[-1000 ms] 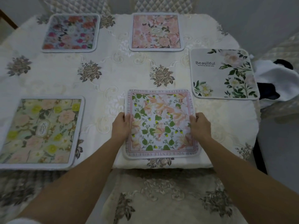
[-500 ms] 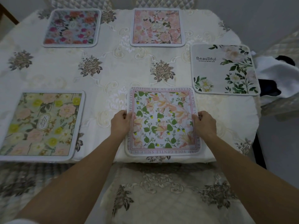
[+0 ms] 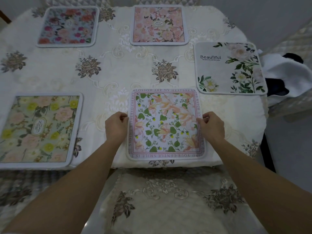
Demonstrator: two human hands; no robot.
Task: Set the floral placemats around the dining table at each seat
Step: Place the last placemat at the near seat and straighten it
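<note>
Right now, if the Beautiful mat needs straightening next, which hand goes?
Right. The right hand sits at the bordered mat's right edge, nearest the Beautiful mat at the table's right end. The left hand would probably have to cross over the bordered mat.

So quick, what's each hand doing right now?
Left hand: closed on the left edge of the text-bordered placemat.
Right hand: closed on that placemat's right edge.

Dim, soft, even light with a cool grey cast; no glare or hard shadows. The tablecloth at centre is brightest, and the lower corners and right edge fall darker. Wide-angle distortion bows the table edges. Focus is fair at centre, softer toward the lower frame.
</note>
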